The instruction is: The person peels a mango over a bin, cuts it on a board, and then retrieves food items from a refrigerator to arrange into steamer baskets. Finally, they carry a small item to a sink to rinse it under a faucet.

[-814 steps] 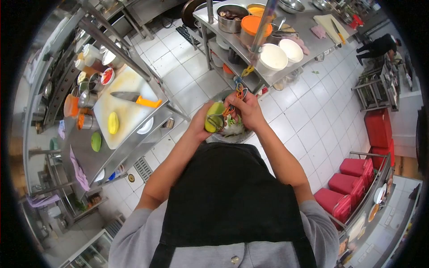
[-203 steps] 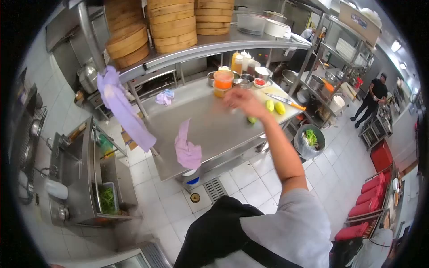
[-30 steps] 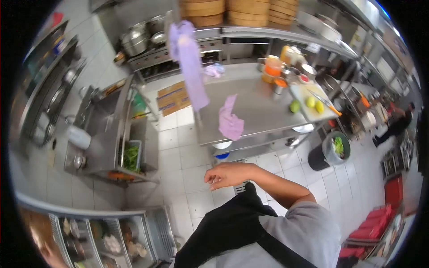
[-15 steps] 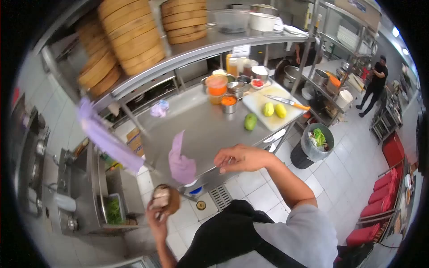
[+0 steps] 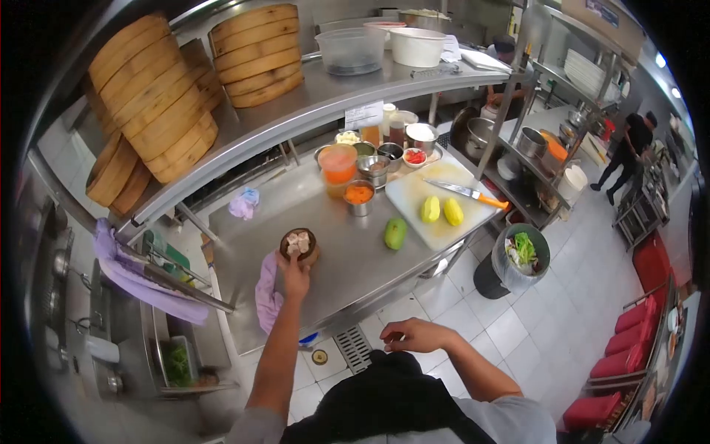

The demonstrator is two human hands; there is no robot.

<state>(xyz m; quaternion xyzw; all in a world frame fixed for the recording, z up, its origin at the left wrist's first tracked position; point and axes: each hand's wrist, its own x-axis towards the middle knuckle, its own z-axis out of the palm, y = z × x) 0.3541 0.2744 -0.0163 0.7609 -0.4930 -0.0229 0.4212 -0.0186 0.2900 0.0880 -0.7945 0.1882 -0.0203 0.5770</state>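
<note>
My left hand (image 5: 294,275) is closed on the rim of a small brown bowl (image 5: 313,257), at the left part of the steel table (image 5: 336,277). Pale chunks (image 5: 298,243), perhaps meat, fill the bowl. A crumpled purple cloth (image 5: 268,296) lies just left of that hand. My right hand (image 5: 418,335) hangs in front of the table edge, loosely bent, fingers a little apart and no object visible in it. Nearest it on the table is a green mango-like fruit (image 5: 396,233).
A white cutting board (image 5: 414,189) carries two peeled yellow fruits (image 5: 441,212) and an orange-handled knife (image 5: 466,194). Metal containers (image 5: 360,200) and a tub of orange liquid (image 5: 339,164) stand behind. Bamboo steamers (image 5: 151,96) fill the overhead shelf. A lined bin (image 5: 510,259) is at right; a person (image 5: 632,152) stands farther off.
My left hand has brought the bowl up and right, from beside the table to over its left part. My right hand has drawn back toward my body. The view has shifted.
</note>
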